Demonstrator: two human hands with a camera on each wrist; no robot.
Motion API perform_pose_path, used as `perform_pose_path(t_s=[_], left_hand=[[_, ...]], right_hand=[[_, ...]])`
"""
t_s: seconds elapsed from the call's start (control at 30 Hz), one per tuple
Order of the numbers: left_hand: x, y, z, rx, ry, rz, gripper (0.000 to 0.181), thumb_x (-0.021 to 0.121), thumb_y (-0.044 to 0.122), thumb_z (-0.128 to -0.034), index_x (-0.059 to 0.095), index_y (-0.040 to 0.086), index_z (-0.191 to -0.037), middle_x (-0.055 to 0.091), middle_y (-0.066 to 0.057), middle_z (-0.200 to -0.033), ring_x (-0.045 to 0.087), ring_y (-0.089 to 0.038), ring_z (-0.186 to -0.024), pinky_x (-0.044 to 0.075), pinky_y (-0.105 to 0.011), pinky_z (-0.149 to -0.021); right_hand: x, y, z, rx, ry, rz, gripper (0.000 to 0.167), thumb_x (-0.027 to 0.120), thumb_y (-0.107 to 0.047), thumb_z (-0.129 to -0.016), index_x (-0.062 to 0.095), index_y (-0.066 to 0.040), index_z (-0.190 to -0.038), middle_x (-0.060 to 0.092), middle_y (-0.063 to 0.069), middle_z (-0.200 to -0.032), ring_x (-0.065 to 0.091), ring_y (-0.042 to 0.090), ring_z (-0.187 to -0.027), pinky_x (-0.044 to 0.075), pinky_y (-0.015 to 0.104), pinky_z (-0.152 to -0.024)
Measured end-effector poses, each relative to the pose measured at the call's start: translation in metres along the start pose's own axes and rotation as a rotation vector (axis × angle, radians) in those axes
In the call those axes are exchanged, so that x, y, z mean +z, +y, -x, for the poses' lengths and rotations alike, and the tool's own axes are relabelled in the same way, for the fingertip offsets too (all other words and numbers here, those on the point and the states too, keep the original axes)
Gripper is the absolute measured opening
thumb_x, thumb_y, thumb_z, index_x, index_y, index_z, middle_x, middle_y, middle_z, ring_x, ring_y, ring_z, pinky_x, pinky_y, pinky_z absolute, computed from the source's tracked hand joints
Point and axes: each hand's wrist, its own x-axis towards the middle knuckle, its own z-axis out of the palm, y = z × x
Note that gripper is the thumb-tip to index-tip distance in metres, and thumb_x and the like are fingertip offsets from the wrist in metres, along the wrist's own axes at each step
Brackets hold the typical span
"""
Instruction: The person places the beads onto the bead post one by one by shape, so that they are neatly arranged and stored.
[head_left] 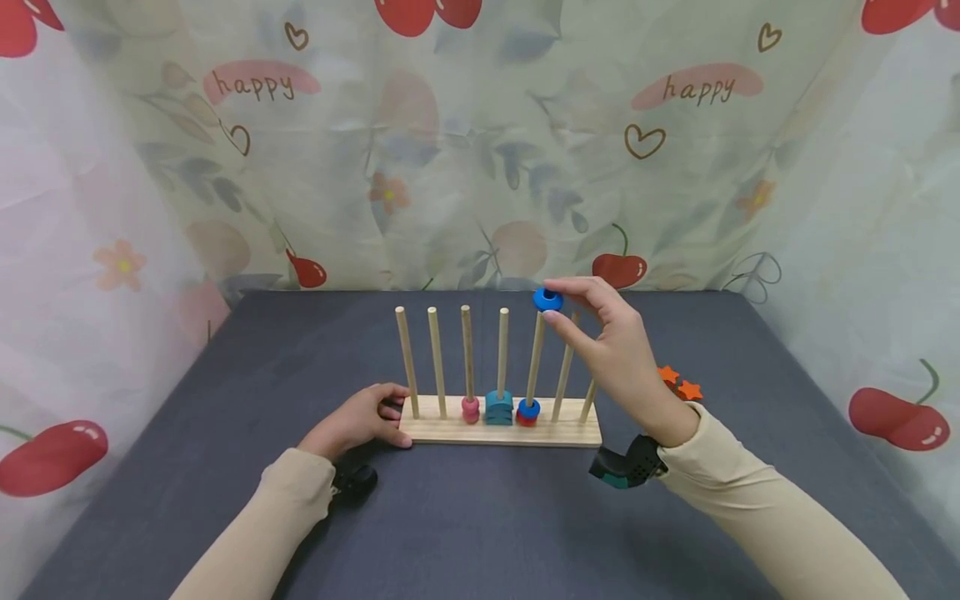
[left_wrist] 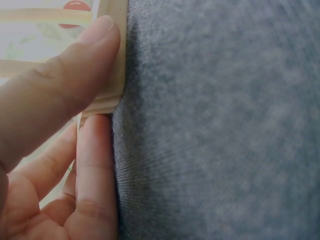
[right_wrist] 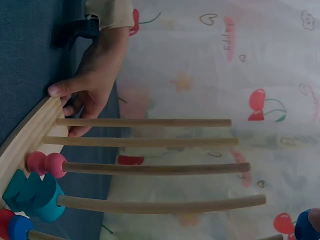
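A wooden base (head_left: 450, 430) with several upright pegs stands on the dark table. My left hand (head_left: 360, 423) grips its left end; in the left wrist view the thumb (left_wrist: 65, 85) lies on the wood and the fingers are at the end edge. My right hand (head_left: 618, 354) pinches a blue ring (head_left: 547, 300) between thumb and fingers at the top of the fifth peg from the left (head_left: 535, 358). Low on that peg sit a blue ring (head_left: 528, 408) and a red one (head_left: 527, 421). Pink beads (right_wrist: 46, 164) and teal pieces (right_wrist: 45, 197) are on the neighbouring pegs.
Orange star-shaped pieces (head_left: 688, 390) lie on the table (head_left: 480, 517) to the right, partly behind my right wrist. Two right-hand pegs stand partly behind my right hand. A patterned curtain (head_left: 450, 167) hangs behind the table and along both sides.
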Motion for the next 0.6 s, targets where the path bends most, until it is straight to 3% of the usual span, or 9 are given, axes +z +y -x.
perform_pose_path(t_s=[0.27,0.6], left_hand=[[0.0,0.001,0.0,0.004,0.0,0.003,0.081,0.088,0.006,-0.0662,0.048,-0.001,-0.137,0.052,-0.016,-0.125,0.055,-0.022,-0.102,0.051,-0.032,-0.084],[0.001,0.0,0.001,-0.001,0.007,0.001,0.081,0.088,0.006,-0.0661,0.048,-0.001,-0.136,0.052,-0.016,-0.125,0.055,-0.022,-0.102,0.051,-0.033,-0.085]], right_hand=[[0.013,0.007,0.007,0.029,0.004,-0.048,0.035,0.067,-0.01,-0.091,0.061,-0.007,-0.126,0.059,0.005,-0.121,0.057,0.015,-0.104,0.047,0.019,-0.085],[0.022,0.014,0.01,0.114,0.028,-0.184,0.036,0.065,-0.011,-0.093,0.058,-0.006,-0.127,0.058,0.01,-0.115,0.061,0.011,-0.094,0.051,0.018,-0.081]])
